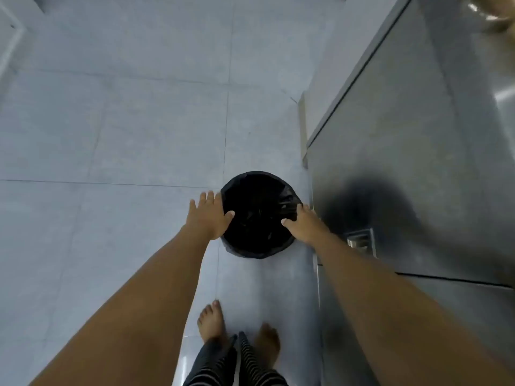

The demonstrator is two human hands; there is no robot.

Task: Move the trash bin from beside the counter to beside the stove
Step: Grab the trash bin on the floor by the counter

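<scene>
A: Bin? Material, shape?
B: Round trash bin (257,215), lined w/ crinkly black plastic bag folded over the rim. Inside too dark to read. It stands on the floor (125,121), just beside the bench (418,162) on the right.
A: Hands?
B: Left hand (207,217) flat on the left rim, fingers spread wide, thumb over the edge. Right hand (303,225) on the right rim, fingers curled into bunched bag; can't tell if that grip is fully closed.
A: Surface, room?
B: Big pale grey tiles, matte, thin grout lines. Bench front is smooth grey metal w/ glare streaks, cut off at the frame edge; recessed handle (361,242) partly behind the right forearm. Bare feet (211,321), striped trouser legs at the bottom.
</scene>
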